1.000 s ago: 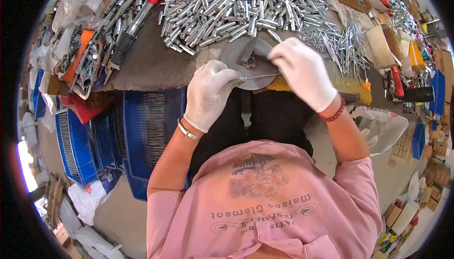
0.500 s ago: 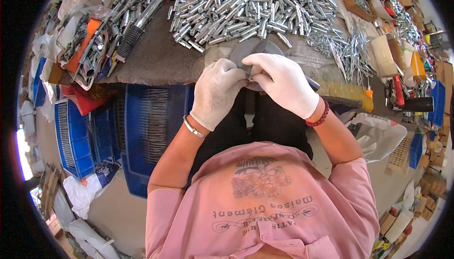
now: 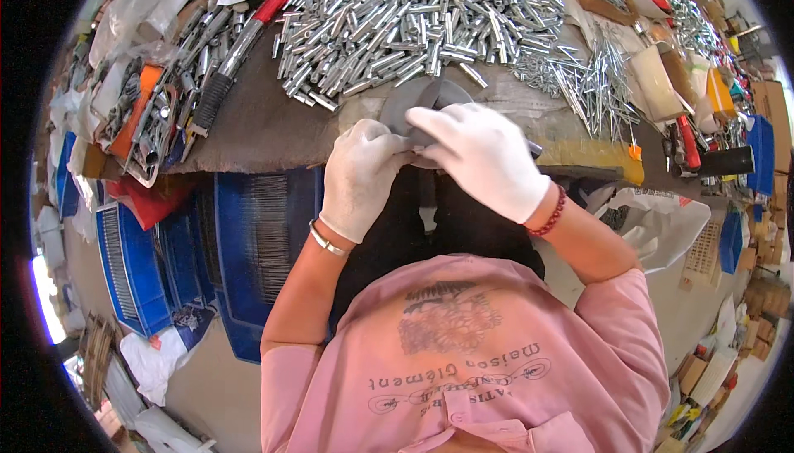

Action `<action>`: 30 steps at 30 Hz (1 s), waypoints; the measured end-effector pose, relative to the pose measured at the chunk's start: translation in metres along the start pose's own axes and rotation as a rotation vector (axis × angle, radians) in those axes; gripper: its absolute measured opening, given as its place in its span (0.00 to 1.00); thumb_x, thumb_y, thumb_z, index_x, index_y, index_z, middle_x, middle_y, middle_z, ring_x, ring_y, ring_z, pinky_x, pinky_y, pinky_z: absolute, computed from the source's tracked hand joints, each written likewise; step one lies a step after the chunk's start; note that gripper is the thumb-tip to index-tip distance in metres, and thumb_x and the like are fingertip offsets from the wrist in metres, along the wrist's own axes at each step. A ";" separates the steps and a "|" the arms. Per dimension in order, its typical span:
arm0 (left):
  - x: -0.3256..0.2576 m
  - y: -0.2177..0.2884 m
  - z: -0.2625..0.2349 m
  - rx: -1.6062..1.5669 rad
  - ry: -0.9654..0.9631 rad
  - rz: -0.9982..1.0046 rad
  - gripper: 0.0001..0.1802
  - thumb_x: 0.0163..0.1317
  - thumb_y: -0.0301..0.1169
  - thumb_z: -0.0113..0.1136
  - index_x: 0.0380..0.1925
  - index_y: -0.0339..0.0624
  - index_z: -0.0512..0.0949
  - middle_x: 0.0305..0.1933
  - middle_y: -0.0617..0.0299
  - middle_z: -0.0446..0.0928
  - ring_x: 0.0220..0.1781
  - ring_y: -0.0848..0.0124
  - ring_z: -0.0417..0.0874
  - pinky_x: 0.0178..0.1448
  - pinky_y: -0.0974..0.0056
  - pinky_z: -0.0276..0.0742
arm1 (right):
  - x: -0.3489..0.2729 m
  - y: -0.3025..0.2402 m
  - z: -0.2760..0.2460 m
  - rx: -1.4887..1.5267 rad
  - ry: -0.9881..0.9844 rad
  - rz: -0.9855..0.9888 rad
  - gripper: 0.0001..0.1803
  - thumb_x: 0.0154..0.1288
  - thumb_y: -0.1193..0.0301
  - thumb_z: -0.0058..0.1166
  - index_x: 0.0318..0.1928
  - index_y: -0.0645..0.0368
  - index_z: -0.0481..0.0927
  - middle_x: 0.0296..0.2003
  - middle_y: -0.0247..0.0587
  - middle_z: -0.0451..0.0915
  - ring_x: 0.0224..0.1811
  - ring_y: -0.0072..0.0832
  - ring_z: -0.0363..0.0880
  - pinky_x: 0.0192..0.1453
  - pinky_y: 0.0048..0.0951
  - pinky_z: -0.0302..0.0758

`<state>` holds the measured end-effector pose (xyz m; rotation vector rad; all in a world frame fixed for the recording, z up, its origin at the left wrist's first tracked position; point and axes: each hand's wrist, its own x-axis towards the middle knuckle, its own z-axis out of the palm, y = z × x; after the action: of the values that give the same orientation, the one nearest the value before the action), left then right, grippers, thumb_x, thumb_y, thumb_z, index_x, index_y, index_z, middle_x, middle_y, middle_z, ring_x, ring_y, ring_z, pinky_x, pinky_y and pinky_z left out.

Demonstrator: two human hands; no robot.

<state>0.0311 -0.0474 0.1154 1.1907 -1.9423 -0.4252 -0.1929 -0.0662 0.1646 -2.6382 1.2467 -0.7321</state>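
My left hand (image 3: pixel 361 174), in a white knit glove, is closed with thumb and forefinger pinched at the bench edge. A tiny part sits at its fingertips, too small to make out. My right hand (image 3: pixel 484 158), gloved likewise, reaches in from the right with its fingertips beside the left ones. Motion smears its fingers, so their grip is unclear. Just beyond both hands lies a round grey metal disc (image 3: pixel 399 111), partly hidden by the right hand. Behind it spreads a large heap of shiny metal tubes (image 3: pixel 422 27).
Thin metal pins (image 3: pixel 608 89) lie to the heap's right. Hand tools and a red-and-black bar (image 3: pixel 244 48) fill the bench's left. Blue crates (image 3: pixel 248 263) stand below the left edge. A red-handled tool (image 3: pixel 688 140) and a translucent bag (image 3: pixel 657 226) are at right.
The view has shifted slightly, moving the bench scene left and down. My right hand has moved a little and its fingers are now blurred. My left hand keeps its pinch.
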 end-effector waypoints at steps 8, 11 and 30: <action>-0.002 -0.004 -0.001 -0.006 -0.024 0.001 0.10 0.55 0.26 0.81 0.36 0.45 0.90 0.37 0.56 0.82 0.42 0.51 0.86 0.48 0.49 0.82 | -0.030 0.035 -0.024 0.038 0.028 0.215 0.25 0.70 0.76 0.67 0.67 0.50 0.86 0.45 0.47 0.84 0.49 0.52 0.87 0.55 0.48 0.84; -0.001 -0.004 -0.002 -0.012 0.002 0.033 0.10 0.55 0.24 0.80 0.37 0.45 0.90 0.37 0.56 0.82 0.42 0.51 0.86 0.47 0.49 0.82 | -0.045 0.021 -0.033 0.137 -0.016 0.172 0.28 0.72 0.76 0.65 0.71 0.45 0.83 0.47 0.46 0.84 0.43 0.50 0.89 0.47 0.45 0.87; -0.005 -0.008 -0.001 -0.114 -0.003 -0.025 0.11 0.54 0.23 0.81 0.37 0.42 0.92 0.39 0.54 0.84 0.42 0.51 0.87 0.48 0.51 0.83 | -0.025 0.028 -0.024 -0.152 0.034 0.077 0.14 0.70 0.70 0.70 0.55 0.52 0.90 0.45 0.44 0.84 0.49 0.46 0.87 0.52 0.44 0.83</action>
<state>0.0375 -0.0469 0.1090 1.1426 -1.8814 -0.5444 -0.2367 -0.0636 0.1676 -2.6881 1.4590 -0.6996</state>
